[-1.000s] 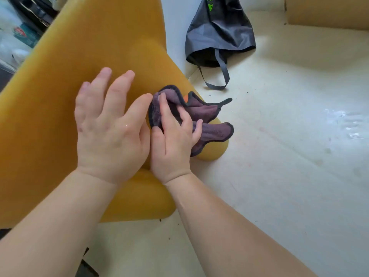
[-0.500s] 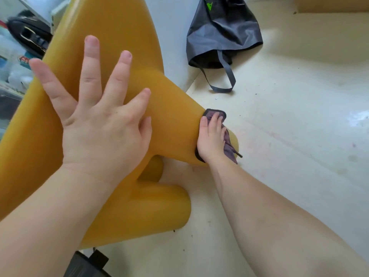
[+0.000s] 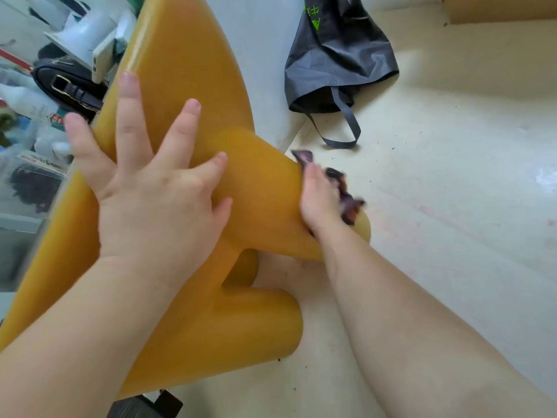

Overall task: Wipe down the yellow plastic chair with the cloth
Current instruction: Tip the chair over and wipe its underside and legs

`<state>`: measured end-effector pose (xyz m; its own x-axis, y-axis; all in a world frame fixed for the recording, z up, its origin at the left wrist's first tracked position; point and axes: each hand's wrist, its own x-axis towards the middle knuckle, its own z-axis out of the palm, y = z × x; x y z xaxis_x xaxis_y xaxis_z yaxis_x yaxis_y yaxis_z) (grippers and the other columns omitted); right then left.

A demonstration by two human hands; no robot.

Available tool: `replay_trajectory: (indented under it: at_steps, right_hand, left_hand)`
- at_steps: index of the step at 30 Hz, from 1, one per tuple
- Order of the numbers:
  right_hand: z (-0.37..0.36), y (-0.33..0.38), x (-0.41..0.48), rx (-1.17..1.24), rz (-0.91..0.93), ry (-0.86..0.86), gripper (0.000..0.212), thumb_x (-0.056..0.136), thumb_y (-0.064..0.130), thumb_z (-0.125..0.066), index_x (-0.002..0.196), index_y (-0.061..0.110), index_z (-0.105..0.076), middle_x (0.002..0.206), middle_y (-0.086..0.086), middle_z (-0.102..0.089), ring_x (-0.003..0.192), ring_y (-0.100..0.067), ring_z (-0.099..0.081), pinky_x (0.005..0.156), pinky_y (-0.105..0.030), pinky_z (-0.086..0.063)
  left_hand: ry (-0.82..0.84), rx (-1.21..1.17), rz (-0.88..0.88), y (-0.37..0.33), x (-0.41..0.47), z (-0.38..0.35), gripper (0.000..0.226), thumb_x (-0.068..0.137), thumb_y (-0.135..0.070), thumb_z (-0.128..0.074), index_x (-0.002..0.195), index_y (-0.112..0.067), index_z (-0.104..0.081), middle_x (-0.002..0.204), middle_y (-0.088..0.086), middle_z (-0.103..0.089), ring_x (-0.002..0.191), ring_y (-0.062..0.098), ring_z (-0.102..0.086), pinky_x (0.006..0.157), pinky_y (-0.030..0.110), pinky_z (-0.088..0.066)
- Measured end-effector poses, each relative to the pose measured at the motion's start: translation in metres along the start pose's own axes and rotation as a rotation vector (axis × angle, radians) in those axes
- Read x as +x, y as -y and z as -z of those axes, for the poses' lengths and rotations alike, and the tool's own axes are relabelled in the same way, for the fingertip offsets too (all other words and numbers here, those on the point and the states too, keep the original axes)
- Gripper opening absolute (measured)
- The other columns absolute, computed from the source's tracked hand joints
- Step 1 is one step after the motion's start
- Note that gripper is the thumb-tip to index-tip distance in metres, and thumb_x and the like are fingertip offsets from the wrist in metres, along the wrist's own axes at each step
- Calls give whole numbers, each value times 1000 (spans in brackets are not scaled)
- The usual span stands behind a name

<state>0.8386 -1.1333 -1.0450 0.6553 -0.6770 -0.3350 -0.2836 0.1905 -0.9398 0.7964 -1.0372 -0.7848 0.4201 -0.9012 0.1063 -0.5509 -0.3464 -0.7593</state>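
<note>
Since half a second ago the right hand [image 3: 321, 200] has slid a little along the upper leg with the cloth [image 3: 346, 194], now blurred by motion, while the left hand [image 3: 150, 188] has kept its place; the chair [image 3: 187, 64] lies tipped on the floor [image 3: 452, 206], smooth glossy yellow plastic, its two thick rounded legs pointing right; the left grip is open, fingers spread flat against the broad curved shell where the upper leg begins, holding nothing; the right grip presses the cloth onto that leg near its blunt end, fingers curled over it; the cloth is soft purple with a dark hem, bunched, its corners poking past the hand; a limp dark grey bag [image 3: 337, 52] with a strap slumps on the pale, speckled floor beyond.
</note>
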Motion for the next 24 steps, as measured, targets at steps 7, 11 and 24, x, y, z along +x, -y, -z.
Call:
replay_trajectory:
  at_steps: [7, 11, 24]
  right_hand:
    - [-6, -73, -14, 174, -370, 39, 52, 111, 29, -6, 163, 33, -5, 172, 4, 2, 157, -35, 5, 123, -61, 0]
    - [-27, -17, -59, 178, -85, -104, 58, 104, 48, -7, 162, 39, -8, 171, 8, -7, 157, -28, 6, 123, -53, 2]
    - [-2, -90, -2, 367, -512, -72, 59, 106, 58, -13, 160, 35, -24, 169, 5, -18, 156, -24, -6, 125, -52, -3]
  left_hand:
    - [82, 96, 35, -11, 8, -1, 45, 74, -53, -77, 113, -30, -74, 166, 7, -15, 150, 49, 3, 108, 80, -11]
    - [126, 117, -82, -23, 10, -11, 75, 77, -61, -66, 142, -27, -53, 168, 11, -2, 150, 42, 18, 109, 80, -10]
    - [382, 394, -269, -59, 25, -43, 81, 98, -51, -38, 158, -30, 14, 163, 18, 17, 148, 46, 22, 107, 78, 12]
